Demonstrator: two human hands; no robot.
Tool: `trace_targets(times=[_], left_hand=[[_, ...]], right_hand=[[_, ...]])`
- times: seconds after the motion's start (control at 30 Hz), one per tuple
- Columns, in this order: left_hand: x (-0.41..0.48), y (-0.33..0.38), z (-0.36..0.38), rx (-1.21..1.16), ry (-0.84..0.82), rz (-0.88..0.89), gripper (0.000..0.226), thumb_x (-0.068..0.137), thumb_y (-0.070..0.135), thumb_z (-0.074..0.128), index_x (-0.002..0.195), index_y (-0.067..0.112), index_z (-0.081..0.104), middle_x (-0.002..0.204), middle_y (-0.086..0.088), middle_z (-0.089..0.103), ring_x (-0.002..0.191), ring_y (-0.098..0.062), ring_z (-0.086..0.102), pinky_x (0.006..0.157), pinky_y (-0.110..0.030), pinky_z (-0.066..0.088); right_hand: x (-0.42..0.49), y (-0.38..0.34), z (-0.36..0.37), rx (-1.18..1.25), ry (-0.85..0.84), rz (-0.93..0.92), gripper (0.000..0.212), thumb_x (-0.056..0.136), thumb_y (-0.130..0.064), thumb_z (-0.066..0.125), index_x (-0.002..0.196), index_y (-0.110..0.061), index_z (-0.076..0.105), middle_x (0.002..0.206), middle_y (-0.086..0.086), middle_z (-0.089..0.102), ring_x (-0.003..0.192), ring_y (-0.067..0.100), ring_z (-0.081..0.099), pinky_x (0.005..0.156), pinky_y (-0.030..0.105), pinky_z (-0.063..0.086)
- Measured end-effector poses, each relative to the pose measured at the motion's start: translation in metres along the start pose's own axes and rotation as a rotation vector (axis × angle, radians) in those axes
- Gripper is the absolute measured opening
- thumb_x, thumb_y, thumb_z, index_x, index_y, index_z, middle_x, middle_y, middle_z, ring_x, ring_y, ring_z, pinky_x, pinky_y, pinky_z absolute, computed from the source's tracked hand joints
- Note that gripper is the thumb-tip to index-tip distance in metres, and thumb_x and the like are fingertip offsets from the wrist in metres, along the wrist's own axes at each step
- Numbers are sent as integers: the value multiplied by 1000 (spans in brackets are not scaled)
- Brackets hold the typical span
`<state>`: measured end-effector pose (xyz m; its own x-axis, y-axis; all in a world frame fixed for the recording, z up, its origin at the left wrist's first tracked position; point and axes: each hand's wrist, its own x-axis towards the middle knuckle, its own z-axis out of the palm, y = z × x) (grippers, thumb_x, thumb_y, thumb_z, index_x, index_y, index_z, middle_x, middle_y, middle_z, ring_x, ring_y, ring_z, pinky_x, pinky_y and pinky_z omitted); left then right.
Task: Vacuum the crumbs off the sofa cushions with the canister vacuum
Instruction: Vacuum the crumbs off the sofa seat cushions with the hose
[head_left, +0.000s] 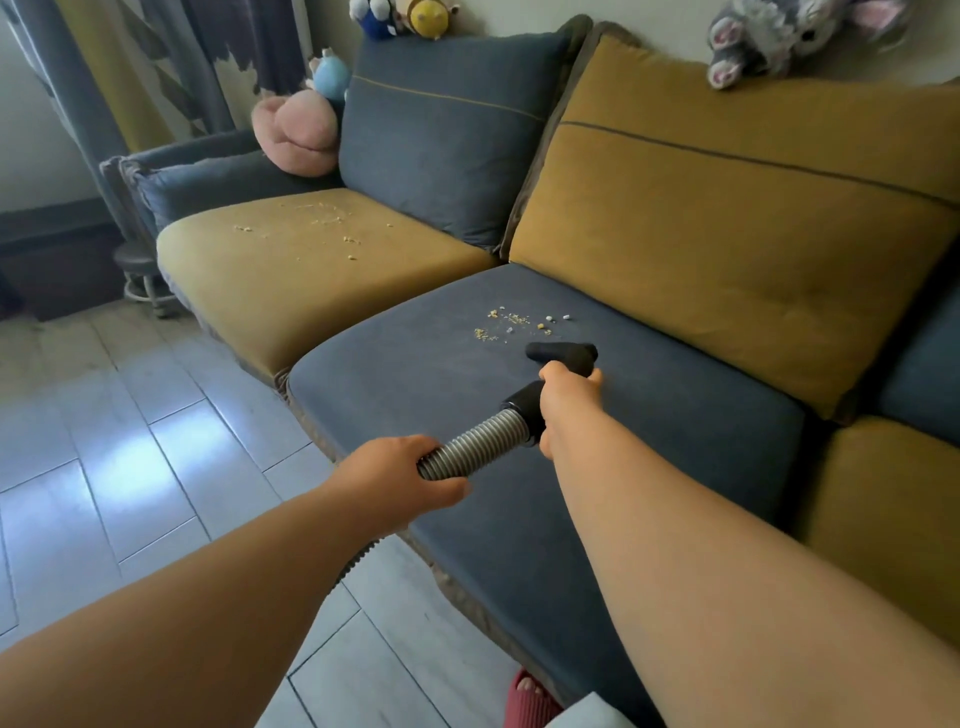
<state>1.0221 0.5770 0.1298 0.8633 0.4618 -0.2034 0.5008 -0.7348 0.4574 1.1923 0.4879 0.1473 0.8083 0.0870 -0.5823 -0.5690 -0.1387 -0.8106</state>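
Barely started: right hand (569, 396) grips the nozzle (563, 352), left hand (400, 480) the ribbed hose (475, 440), crumbs (506, 322) litter blue seat cushion (649, 415) and mustard seat cushion (270, 301)

Two hands (395, 475) (569, 400), two crumb patches (317, 223) (514, 322), perhaps five plushies (296, 130).

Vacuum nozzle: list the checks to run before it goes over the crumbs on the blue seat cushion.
1. Right hand grips the black handle behind the nozzle: ok.
2. Left hand holds the ribbed hose: ok.
3. Nozzle sits just short of the crumbs on the blue seat cushion, nothing between: ok.
4. Nozzle mouth flat on the fabric: cannot tell.
5. The canister switched on: cannot tell, out of view.
6. Yellow seat cushion free of crumbs: not ok, crumbs lie scattered on it.
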Motion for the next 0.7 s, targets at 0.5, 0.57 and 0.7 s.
trace_targets(times=[0.5,0.57,0.7], left_hand=[[8,-31,-32,-114,30,-81,24,78,57,66,83,37,54,69,3,64,45,-4,59,43,-11,44],[6,-32,-29,-123,41,-91,23,79,56,66,82,37,53,68,5,63,44,-4,59,42,-10,43],[0,-35,-17,-124,70,-112,26,77,60,64,81,36,54,66,6,64,44,-2,60,44,-14,48]], right_hand=[[-1,-16,47,-71,-112,-13,79,89,-21,56,150,-40,10,137,7,46,106,30,51,78,44,46],[-2,-15,50,-78,-129,-19,78,89,-20,56,150,-40,11,137,8,47,106,31,52,83,46,47],[-3,-9,52,-28,-180,-24,79,87,-17,56,148,-43,13,137,4,45,96,30,48,80,50,50]])
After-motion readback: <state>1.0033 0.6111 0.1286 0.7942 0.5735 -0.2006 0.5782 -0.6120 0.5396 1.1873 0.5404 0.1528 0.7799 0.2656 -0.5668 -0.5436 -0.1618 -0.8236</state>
